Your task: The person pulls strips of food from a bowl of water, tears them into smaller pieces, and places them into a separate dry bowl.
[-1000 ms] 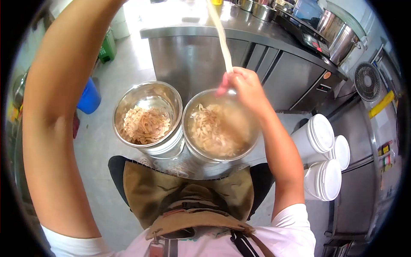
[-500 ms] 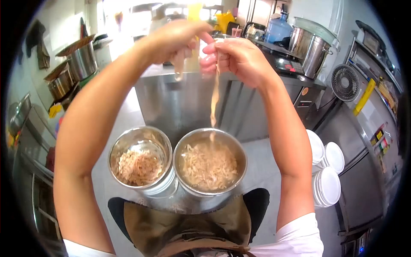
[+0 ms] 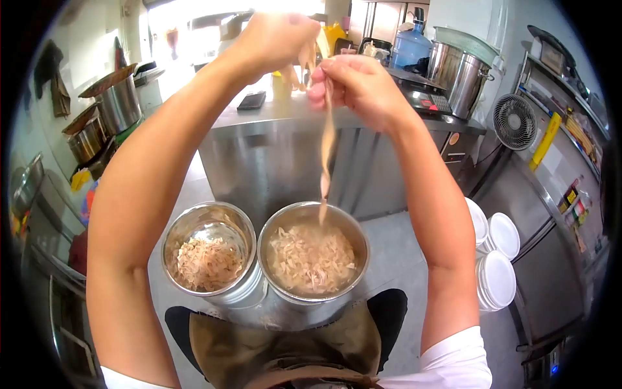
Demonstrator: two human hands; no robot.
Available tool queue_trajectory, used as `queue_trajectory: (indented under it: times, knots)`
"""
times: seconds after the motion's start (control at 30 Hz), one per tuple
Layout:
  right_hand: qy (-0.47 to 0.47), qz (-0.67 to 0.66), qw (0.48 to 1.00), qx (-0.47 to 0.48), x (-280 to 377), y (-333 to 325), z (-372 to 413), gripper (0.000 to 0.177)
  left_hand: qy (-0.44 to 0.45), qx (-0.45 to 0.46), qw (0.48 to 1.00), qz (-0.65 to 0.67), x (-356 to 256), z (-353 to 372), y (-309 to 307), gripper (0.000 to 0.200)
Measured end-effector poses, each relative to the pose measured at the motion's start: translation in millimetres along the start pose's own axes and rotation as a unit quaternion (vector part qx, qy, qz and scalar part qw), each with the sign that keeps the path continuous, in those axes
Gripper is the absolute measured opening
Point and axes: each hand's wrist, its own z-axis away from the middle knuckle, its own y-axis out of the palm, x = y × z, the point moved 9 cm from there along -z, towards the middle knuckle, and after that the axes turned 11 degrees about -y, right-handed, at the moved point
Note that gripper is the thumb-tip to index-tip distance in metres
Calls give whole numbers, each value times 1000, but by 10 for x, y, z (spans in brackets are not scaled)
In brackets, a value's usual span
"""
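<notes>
Right-hand grip (image 3: 353, 87) pinches a pale strip (image 3: 328, 142) over the fuller bowl (image 3: 291, 216), left hand (image 3: 280, 40) clasping more.

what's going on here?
A person holds up a long pale strip in the right hand, dangling over the right metal bowl. The left hand is raised beside it, its grip hard to make out. That bowl holds pale pieces in cloudy liquid; the left metal bowl holds a heap of similar pieces.

Long, pale, twisted strip (image 3: 328, 144), near-vertical
</notes>
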Motion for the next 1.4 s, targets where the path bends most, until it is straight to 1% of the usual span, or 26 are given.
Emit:
queue_trajectory:
  times: [0.03,0.07,0.17,0.2,0.3,0.33,0.43,0.47,0.57,0.6,0.7,0.73,0.77,0.8,0.83,0.87,0.97,1.07,1.17,1.2,1.3,1.33,1.4]
  knots:
    - [1,1,1000,-6,-69,10,67,32,-8,-3,1000,4,53,1,-13,23]
    - [-10,0,1000,-17,-134,3,131,30,20,-17,1000,3,59,35,-9,24]
    - [-1,10,1000,-19,-312,31,318,30,-54,0,998,24,201,139,39,25]
    - [4,6,1000,-18,-357,62,362,30,-91,2,995,33,285,163,35,25]
    - [17,-17,1000,-7,-493,80,432,30,-87,-49,995,3,476,161,-17,17]
    - [29,-26,999,-20,-535,73,441,29,-89,2,996,-30,496,231,67,25]
    - [47,-10,999,-16,-626,40,416,28,-194,125,971,68,730,466,375,25]
    - [48,-7,999,-24,-618,62,416,26,-201,129,967,83,851,493,487,29]
    - [47,19,999,7,-642,75,399,23,-190,230,943,147,843,708,755,36]
    - [47,35,998,19,-624,93,397,20,-169,248,934,192,812,750,799,37]
    - [61,64,996,7,-585,138,452,24,-145,284,926,201,815,802,830,31]
    - [70,69,995,14,-569,181,472,25,-123,233,954,141,858,737,767,22]
    - [73,87,993,22,-610,184,481,25,-96,198,974,51,876,723,731,22]
    - [75,105,991,32,-658,174,475,25,-66,160,984,-40,865,732,684,21]
    - [79,122,988,42,-704,185,479,24,-37,121,984,-129,792,768,639,21]
    - [94,117,988,30,-747,199,497,24,7,104,977,-188,717,811,638,21]
    - [123,90,988,-18,-823,184,547,25,71,75,963,-249,622,826,604,21]
    - [103,59,992,-35,-892,184,580,22,131,4,961,-245,509,756,474,21]
    - [69,31,995,-65,-865,200,621,21,81,27,962,-260,529,668,435,23]
    - [79,21,994,-66,-922,202,654,21,96,12,965,-245,486,660,400,24]
    - [99,2,992,-82,-1019,257,831,20,113,-39,959,-259,511,419,205,20]
    - [92,1,993,-76,-1034,283,891,20,137,-70,950,-272,480,402,138,22]
    - [104,-15,991,-79,-1069,339,1016,22,149,-110,946,-266,560,305,21,22]
